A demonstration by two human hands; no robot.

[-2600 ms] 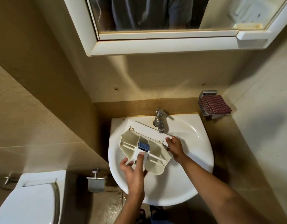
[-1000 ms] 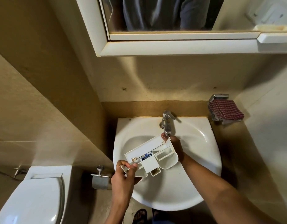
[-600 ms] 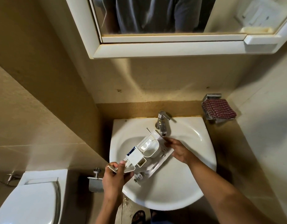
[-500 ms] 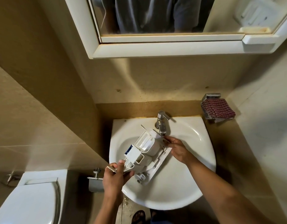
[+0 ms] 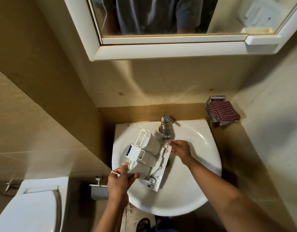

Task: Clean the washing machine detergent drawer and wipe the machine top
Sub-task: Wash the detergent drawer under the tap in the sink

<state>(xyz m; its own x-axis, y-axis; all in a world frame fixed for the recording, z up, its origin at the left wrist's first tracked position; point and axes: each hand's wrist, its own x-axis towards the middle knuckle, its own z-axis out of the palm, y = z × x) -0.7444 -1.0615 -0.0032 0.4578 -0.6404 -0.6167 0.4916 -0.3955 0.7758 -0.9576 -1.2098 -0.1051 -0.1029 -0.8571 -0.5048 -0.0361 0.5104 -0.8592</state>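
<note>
While the left hand curls round one corner of the detergent drawer and the right hand pinches its panel end below the tap, it spans both grips, underside up over the sink, likely to drain.

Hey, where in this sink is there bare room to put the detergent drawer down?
Two bare patches of the sink: the near bowl between both forearms, in front of the drawer, and the right bowl between the tap, the right hand and the rim. The left and centre are crowded by the drawer and the left hand.
</note>
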